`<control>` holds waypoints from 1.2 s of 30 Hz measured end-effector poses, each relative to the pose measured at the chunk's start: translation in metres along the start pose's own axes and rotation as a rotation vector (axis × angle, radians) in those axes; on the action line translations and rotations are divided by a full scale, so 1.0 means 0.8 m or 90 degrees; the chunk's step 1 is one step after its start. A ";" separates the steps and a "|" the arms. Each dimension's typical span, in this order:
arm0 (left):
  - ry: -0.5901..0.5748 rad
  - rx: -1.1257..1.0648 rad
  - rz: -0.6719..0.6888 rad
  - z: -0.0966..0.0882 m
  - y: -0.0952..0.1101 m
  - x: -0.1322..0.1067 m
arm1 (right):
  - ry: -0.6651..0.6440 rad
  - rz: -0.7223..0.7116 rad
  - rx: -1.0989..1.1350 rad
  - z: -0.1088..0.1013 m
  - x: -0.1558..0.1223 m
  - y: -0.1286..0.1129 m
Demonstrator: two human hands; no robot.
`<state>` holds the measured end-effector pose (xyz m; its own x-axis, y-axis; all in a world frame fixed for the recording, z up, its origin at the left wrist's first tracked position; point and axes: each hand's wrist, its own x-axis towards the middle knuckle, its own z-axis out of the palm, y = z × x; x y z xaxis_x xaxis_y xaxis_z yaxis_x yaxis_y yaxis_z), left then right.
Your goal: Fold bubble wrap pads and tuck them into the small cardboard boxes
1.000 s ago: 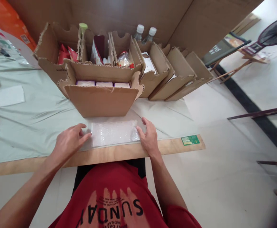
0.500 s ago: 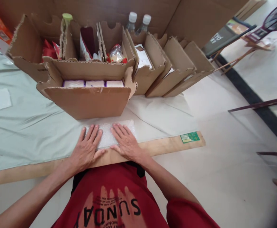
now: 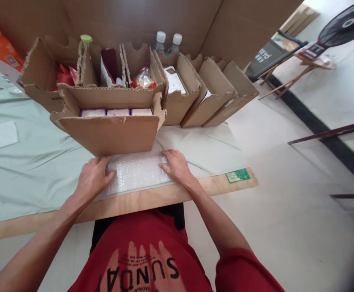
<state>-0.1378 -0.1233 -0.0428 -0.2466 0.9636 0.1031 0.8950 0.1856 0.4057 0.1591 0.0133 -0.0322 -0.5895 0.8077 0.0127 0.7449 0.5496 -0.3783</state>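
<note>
Lying flat, bubble wrap [image 3: 137, 174], long axis sideways (along the table edge [image 3: 134, 202])

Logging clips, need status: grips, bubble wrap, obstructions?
Left grip at left end, right grip at right end, of bubble wrap. Lying flat near table edge. Cardboard box close beyond.

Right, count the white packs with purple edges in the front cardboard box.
3 in view, in a row: the left pack, the middle pack and the right pack. More may be hidden behind the box's front wall.
</note>
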 end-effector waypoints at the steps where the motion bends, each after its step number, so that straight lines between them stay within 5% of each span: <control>1: -0.030 -0.011 0.000 -0.002 0.002 0.005 | -0.018 -0.007 0.008 0.000 0.009 -0.005; 5: -0.046 -0.066 0.019 -0.021 0.018 -0.002 | -0.029 -0.056 0.049 -0.017 0.008 -0.017; 8: 0.132 -0.121 0.073 -0.040 0.026 -0.027 | 0.084 -0.132 0.118 -0.039 -0.017 -0.021; 11: 0.269 -0.106 0.236 -0.044 0.014 -0.049 | 0.147 -0.231 0.126 -0.043 -0.042 -0.017; 15: 0.068 -0.038 0.367 -0.032 -0.018 -0.069 | -0.041 -0.279 0.041 -0.026 -0.067 0.008; 18: 0.071 -0.048 0.325 -0.031 -0.015 -0.078 | -0.035 -0.234 0.035 -0.023 -0.076 0.016; 21: 0.120 -0.032 0.324 -0.025 0.023 -0.076 | 0.019 -0.192 0.010 -0.016 -0.063 -0.010; 24: 0.061 0.019 0.360 0.005 0.061 -0.064 | -0.044 -0.258 -0.017 0.015 -0.036 -0.060; 28: -0.014 0.068 0.310 0.046 0.056 -0.056 | -0.099 -0.350 -0.043 0.062 -0.018 -0.093; 31: -0.026 0.088 0.295 0.049 0.026 -0.064 | -0.083 -0.344 -0.050 0.066 -0.030 -0.069; 36: -0.026 0.058 0.279 0.026 -0.010 -0.077 | -0.032 -0.234 -0.084 0.030 -0.067 0.005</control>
<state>-0.1222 -0.1801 -0.0714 0.1755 0.9616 0.2112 0.9413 -0.2267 0.2502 0.1862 -0.0333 -0.0568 -0.8369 0.5416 0.0788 0.5124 0.8260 -0.2350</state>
